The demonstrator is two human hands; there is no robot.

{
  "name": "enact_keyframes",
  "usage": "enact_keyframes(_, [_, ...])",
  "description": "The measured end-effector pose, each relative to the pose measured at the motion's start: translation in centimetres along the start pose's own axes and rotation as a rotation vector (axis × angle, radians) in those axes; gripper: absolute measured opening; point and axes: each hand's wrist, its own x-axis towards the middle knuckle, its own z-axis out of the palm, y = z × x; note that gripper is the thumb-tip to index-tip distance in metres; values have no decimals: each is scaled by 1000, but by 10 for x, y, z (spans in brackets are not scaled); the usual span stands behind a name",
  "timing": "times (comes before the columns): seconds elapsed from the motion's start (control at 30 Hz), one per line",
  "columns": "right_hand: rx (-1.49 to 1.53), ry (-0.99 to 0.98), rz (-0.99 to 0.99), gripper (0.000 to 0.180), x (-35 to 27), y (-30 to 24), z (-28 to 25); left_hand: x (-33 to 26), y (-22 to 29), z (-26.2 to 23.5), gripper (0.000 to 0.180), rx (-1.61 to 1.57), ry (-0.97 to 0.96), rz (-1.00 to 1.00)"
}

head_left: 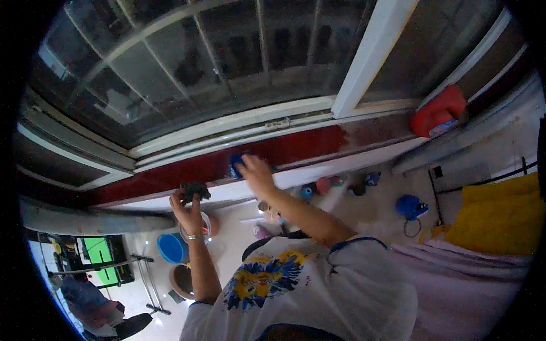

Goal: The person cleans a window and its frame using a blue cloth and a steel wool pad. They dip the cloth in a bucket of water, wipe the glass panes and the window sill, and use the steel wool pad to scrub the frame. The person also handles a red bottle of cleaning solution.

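My right hand reaches over the dark red windowsill and presses a small dark blue cloth onto it. The hand is slightly blurred, and its fingers cover part of the cloth; its exact kind is hard to make out. Farther left, my left hand grips a dark grey, rough-textured scouring pad at the sill's front edge. Thumb and fingers close round the pad from below. The sill looks glossy near the right hand and duller toward the right end.
A red plastic jug stands at the sill's right end. Behind the sill are white sliding window frames and bars. Below lie a blue basin, a brown bucket and several small things on the floor. Yellow cloth lies at right.
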Motion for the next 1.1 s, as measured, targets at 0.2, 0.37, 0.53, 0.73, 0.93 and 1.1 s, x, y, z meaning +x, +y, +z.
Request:
enact_keyframes(0.2, [-97, 85, 493, 35, -64, 175, -134, -9, 3, 26, 40, 31, -64, 11])
enact_keyframes(0.37, [-433, 58, 493, 42, -65, 233, -217, -13, 27, 52, 39, 45, -69, 83])
enact_keyframes(0.53, [-33, 46, 602, 41, -3, 139, -157, -18, 23, 44, 41, 46, -39, 47])
enact_keyframes(0.73, [286, -67, 309, 29, 52, -2, -7, -16, 29, 35, 42, 41, 7, 63])
enact_keyframes(0.93, [78, -102, 120, 30, 37, 8, 37, -14, 18, 24, 43, -46, -29, 8])
enact_keyframes(1.1, [-113, -58, 292, 25, 4, 104, -86, -17, 21, 26, 41, 11, -50, -2])
